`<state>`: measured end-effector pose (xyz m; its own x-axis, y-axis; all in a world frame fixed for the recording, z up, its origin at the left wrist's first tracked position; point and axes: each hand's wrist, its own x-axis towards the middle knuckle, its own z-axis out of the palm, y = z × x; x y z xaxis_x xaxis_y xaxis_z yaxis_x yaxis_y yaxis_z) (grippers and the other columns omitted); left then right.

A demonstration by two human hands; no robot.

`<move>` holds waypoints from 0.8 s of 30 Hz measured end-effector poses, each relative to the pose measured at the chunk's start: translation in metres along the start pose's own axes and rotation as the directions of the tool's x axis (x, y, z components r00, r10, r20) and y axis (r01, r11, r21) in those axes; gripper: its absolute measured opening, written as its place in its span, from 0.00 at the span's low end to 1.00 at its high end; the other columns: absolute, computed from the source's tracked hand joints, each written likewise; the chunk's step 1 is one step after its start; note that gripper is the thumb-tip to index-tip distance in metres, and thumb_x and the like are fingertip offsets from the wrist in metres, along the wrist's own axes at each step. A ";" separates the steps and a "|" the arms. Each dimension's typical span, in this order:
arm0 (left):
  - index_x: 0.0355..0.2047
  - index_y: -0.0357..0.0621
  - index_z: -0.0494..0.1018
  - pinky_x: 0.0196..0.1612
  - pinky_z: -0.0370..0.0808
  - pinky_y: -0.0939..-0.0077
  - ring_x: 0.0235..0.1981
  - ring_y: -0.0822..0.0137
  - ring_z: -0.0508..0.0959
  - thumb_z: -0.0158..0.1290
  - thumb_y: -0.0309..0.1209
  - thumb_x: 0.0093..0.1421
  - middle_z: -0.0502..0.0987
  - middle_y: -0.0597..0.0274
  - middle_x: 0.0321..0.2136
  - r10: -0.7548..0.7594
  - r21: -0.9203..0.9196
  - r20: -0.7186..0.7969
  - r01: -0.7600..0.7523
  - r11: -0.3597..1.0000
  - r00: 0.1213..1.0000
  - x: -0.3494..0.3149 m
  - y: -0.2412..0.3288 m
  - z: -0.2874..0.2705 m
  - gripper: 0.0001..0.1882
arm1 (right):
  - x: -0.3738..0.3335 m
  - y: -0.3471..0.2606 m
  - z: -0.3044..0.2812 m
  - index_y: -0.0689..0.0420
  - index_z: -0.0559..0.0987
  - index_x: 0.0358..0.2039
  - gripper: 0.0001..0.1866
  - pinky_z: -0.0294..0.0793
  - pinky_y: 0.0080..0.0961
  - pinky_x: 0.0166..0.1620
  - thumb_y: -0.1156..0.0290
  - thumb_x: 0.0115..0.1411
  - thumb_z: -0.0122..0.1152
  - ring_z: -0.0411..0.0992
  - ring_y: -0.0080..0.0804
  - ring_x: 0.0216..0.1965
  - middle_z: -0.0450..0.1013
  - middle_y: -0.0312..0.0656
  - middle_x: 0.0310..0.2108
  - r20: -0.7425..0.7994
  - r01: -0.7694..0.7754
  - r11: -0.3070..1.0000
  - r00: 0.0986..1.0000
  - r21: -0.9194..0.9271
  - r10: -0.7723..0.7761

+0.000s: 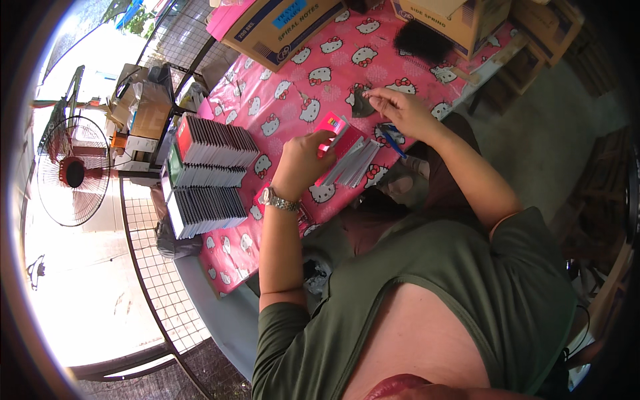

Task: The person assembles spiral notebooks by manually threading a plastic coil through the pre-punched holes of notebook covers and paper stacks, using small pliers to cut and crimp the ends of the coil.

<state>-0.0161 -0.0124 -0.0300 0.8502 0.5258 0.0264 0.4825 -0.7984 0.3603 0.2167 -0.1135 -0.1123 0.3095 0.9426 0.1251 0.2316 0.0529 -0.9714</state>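
We've got our left hand half-curled, gripping the left end of the pink booklets on the worktop. Our right hand is loosely bent just off their right; can't tell if it's holding anything.

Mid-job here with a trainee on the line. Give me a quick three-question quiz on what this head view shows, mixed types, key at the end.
1. Which hand is at the pink-red booklet? A) left B) right C) neither
2. True or false: the fan is on the person's left.
3. Fill in: the three notebook rows show end covers in red, ____ and white.

Key
1. A: the left hand, with the watch on its wrist.
2. True: it is at the far left of the picture, beyond the notebook rows.
3. Green: it is the end cover of the middle row.
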 end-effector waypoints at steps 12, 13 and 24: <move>0.41 0.41 0.71 0.46 0.67 0.58 0.37 0.52 0.75 0.54 0.28 0.59 0.76 0.54 0.31 0.108 0.169 -0.384 -0.046 0.985 0.917 -0.005 0.005 0.015 0.10 | 0.014 -0.038 0.015 0.56 0.83 0.46 0.14 0.73 0.24 0.38 0.81 0.61 0.59 0.73 0.29 0.35 0.72 0.38 0.38 0.134 0.566 0.815 0.824 -0.123 -0.551; 0.41 0.41 0.71 0.47 0.67 0.58 0.37 0.52 0.75 0.54 0.28 0.59 0.76 0.54 0.32 0.115 0.153 -0.382 -0.060 0.986 0.917 -0.005 0.006 0.015 0.10 | 0.014 -0.039 0.016 0.56 0.83 0.46 0.14 0.73 0.24 0.38 0.81 0.61 0.59 0.73 0.29 0.35 0.73 0.38 0.37 0.146 0.570 0.813 0.820 -0.120 -0.553; 0.45 0.44 0.71 0.56 0.63 0.54 0.41 0.55 0.76 0.53 0.28 0.60 0.77 0.56 0.34 0.125 0.183 -0.436 -0.048 0.982 0.891 -0.014 0.019 0.026 0.13 | -0.001 -0.063 0.010 0.53 0.75 0.56 0.19 0.73 0.30 0.37 0.77 0.63 0.58 0.74 0.36 0.31 0.75 0.42 0.31 0.370 0.172 0.984 0.918 -0.045 -0.143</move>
<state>-0.0134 -0.0431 -0.0476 0.7261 0.4971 0.4751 0.4715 -0.8628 0.1821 0.1926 -0.1140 -0.0530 -0.0905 0.9796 0.1795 0.3230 0.1993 -0.9252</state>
